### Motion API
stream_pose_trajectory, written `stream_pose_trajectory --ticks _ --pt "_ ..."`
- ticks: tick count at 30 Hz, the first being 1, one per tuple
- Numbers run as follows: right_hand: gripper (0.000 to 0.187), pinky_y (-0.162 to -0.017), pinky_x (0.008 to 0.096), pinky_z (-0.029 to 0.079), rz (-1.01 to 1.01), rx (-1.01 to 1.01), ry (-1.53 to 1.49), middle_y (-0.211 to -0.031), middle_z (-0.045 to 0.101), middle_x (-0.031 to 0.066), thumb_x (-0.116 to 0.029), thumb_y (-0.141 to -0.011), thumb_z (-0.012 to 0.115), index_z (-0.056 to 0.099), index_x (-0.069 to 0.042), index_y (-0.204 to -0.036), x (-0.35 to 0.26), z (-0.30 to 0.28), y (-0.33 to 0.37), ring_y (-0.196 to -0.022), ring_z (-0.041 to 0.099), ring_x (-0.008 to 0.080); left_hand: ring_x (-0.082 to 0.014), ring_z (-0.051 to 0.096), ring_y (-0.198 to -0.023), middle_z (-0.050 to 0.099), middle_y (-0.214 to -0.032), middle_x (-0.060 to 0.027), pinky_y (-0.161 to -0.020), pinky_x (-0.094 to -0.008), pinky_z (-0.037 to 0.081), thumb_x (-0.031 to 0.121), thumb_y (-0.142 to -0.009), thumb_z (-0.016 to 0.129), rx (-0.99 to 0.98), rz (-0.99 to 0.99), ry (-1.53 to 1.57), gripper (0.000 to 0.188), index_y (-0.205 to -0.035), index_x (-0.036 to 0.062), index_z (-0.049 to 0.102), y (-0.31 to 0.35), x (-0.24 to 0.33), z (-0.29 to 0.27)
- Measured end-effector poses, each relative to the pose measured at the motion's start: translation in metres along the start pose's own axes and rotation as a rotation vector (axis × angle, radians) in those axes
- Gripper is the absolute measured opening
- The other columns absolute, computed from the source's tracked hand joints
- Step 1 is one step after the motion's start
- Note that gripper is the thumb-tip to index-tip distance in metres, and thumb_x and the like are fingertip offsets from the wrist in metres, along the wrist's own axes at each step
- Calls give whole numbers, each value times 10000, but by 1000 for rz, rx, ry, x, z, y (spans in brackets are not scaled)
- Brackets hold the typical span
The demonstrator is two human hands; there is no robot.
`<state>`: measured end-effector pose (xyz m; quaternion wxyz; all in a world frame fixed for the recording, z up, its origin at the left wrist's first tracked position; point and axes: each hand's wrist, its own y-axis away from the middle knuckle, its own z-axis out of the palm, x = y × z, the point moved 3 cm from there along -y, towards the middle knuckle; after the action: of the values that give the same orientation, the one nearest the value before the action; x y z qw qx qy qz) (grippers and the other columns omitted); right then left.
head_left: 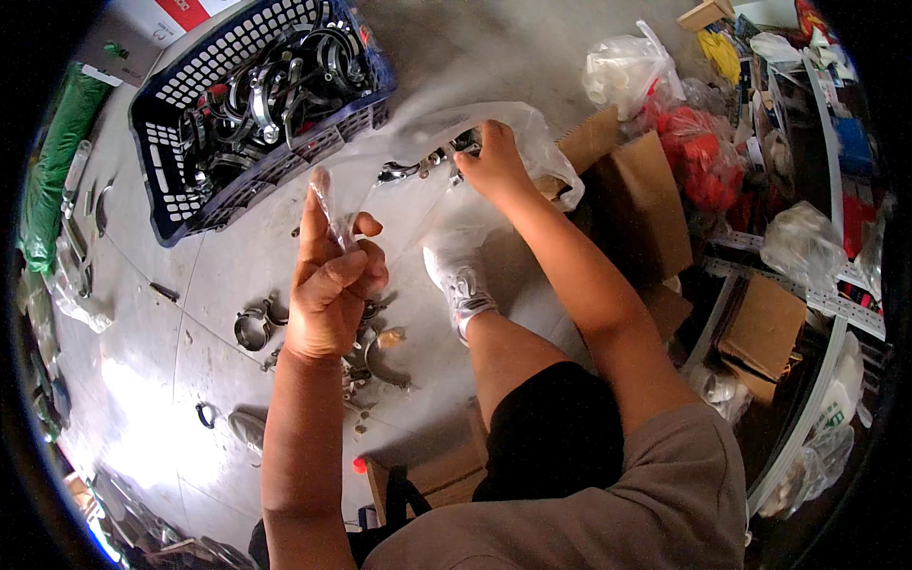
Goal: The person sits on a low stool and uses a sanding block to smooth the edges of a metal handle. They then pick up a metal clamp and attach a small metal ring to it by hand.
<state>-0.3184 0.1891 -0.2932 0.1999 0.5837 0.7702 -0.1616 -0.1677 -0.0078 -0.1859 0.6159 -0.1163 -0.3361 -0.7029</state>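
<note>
A clear plastic bag (513, 119) stretches between my hands above the floor. My left hand (332, 285) pinches the bag's gathered edge between thumb and fingers, its index finger pointing up along the film. My right hand (489, 169) is at the bag's far right part, fingers closed on a shiny metal clamp (408, 172). The film overlaps the clamp, and I cannot tell how much of it lies inside the bag. Beyond my left hand, a dark blue plastic basket (256, 199) holds many similar metal clamps (271, 90).
Loose clamps (253, 328) lie on the floor left of my left hand. An open cardboard box (641, 204) stands right of my right hand, beside filled plastic bags (627, 71) and a metal shelf (803, 413). My shoe (463, 285) is below the bag. A green roll (62, 161) lies far left.
</note>
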Motion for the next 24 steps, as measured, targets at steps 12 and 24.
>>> stream_pose_trajectory --ticks 12,24 --pt "560 -871 336 402 -14 -405 -190 -1145 506 207 -8 -694 457 392 -74 -1246 -53 -2 -9 -1038 511 285 -197 539 -872 468 -1058 -93 -874 -362 408 33 -690 525 -37 -17 45 815 -1377 266 155 18 -2 -18" --pt "235 -718 322 454 127 -389 -154 -882 625 129 -65 -731 490 585 -64 -946 -2 45 -18 -832 596 231 -222 440 -1091 475 -1153 -89 -935 -344 336 89 -697 539 -39 92 -46 703 -1343 161 271 22 -11 -33"
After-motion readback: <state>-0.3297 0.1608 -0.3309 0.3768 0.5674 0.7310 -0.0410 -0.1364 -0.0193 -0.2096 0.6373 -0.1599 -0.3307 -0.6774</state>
